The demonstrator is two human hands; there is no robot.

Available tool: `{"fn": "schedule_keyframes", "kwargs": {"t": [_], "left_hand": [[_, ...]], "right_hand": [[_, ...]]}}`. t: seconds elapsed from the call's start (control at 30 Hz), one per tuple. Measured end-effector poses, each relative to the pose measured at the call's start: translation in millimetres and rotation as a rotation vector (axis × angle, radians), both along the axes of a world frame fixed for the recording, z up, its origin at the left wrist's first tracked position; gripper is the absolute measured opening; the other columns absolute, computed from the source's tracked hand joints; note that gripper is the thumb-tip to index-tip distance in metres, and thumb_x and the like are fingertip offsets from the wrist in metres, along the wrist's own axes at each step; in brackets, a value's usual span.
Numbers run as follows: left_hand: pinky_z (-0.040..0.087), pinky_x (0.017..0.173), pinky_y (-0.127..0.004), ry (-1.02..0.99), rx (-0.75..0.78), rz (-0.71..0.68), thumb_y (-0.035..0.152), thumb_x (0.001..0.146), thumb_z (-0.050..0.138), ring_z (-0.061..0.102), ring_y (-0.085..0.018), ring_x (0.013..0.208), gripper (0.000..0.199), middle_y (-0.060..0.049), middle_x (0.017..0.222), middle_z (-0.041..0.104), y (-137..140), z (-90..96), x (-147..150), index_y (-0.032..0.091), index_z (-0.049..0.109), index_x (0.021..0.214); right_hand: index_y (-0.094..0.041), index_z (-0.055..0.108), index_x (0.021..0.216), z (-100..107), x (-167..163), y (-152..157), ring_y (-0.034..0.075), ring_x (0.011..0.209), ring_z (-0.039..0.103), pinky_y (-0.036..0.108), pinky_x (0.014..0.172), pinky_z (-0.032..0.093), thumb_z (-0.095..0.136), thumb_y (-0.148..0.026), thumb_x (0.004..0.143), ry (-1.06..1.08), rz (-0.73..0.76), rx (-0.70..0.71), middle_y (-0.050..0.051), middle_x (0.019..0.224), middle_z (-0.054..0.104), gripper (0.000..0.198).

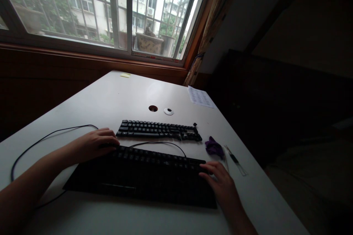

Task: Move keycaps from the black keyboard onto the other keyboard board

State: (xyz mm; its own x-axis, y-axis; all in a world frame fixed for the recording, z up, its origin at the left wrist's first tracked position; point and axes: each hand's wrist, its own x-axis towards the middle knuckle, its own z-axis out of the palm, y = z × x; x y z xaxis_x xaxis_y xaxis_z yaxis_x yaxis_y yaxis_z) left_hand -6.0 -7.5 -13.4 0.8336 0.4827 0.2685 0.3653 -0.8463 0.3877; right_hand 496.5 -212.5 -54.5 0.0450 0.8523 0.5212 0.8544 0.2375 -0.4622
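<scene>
A black keyboard [149, 176] lies in front of me on the white table, its lower part dark with few details showing. My left hand [100, 142] grips its far left corner, fingers over the edge. At the right end, my right hand [219, 178] holds the keyboard's side between thumb and fingers. Behind it, black keycaps [157, 128] are laid out in rows like a keyboard layout, and one loose keycap [195, 124] sits apart at their upper right. A black cable [55, 131] loops out on the left; part of it also curves between keyboard and keycaps.
Right of the keyboard lie a crumpled purple cloth [214, 147] and a thin tool with a dark handle and wire loop [234, 159]. Farther back are a cable hole [153, 108], its white cover [168, 111], a printed sheet [200, 97] and a yellow note [125, 75]. A window stands beyond.
</scene>
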Motion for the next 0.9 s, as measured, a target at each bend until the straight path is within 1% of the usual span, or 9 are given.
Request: {"fn": "schedule_keyframes", "kwargs": {"t": [0.17, 0.27, 0.57, 0.8, 0.9], "left_hand": [[0.058, 0.086, -0.026, -0.007, -0.012, 0.012, 0.033, 0.104, 0.060, 0.070, -0.019, 0.096, 0.020, -0.006, 0.108, 0.072, 0.2, 0.0, -1.1, 0.027, 0.075, 0.116], [0.058, 0.086, -0.027, -0.012, -0.013, 0.011, 0.033, 0.104, 0.060, 0.070, -0.019, 0.096, 0.020, -0.006, 0.108, 0.073, 0.3, 0.1, -0.7, 0.026, 0.075, 0.115], [0.058, 0.085, -0.026, -0.020, -0.009, 0.006, 0.031, 0.104, 0.061, 0.070, -0.019, 0.095, 0.019, -0.006, 0.107, 0.073, 0.3, 0.5, -0.2, 0.026, 0.075, 0.114], [0.057, 0.085, -0.026, -0.016, -0.005, 0.002, 0.032, 0.104, 0.060, 0.070, -0.019, 0.096, 0.019, -0.006, 0.108, 0.072, 1.2, -0.4, 0.2, 0.025, 0.074, 0.115], [0.057, 0.085, -0.027, -0.015, -0.005, 0.002, 0.032, 0.104, 0.060, 0.070, -0.019, 0.096, 0.019, -0.007, 0.108, 0.072, 1.1, -0.2, 0.4, 0.025, 0.074, 0.115]], "right_hand": [[-0.033, 0.077, 0.116, 3.1, 1.0, -4.3, 0.021, 0.099, 0.072, 0.033, 0.087, 0.061, 0.064, -0.037, 0.101, 0.000, 0.040, -0.002, 0.004, 0.106, 0.071, 0.020], [-0.032, 0.077, 0.116, 5.2, -0.4, -6.0, 0.022, 0.100, 0.072, 0.033, 0.088, 0.061, 0.063, -0.034, 0.101, 0.011, 0.044, -0.009, 0.005, 0.107, 0.071, 0.020], [-0.031, 0.076, 0.116, 3.1, 0.7, -5.8, 0.023, 0.101, 0.072, 0.034, 0.086, 0.062, 0.064, -0.034, 0.099, 0.008, 0.019, -0.050, 0.006, 0.109, 0.071, 0.021], [-0.029, 0.073, 0.107, 6.6, -1.5, -4.8, 0.024, 0.101, 0.072, 0.037, 0.084, 0.062, 0.067, -0.033, 0.098, 0.021, 0.033, -0.001, 0.006, 0.110, 0.075, 0.012], [-0.028, 0.071, 0.104, 8.1, -3.2, -4.8, 0.024, 0.097, 0.072, 0.038, 0.082, 0.061, 0.066, -0.033, 0.098, 0.028, 0.012, 0.004, 0.006, 0.109, 0.076, 0.009]]}}
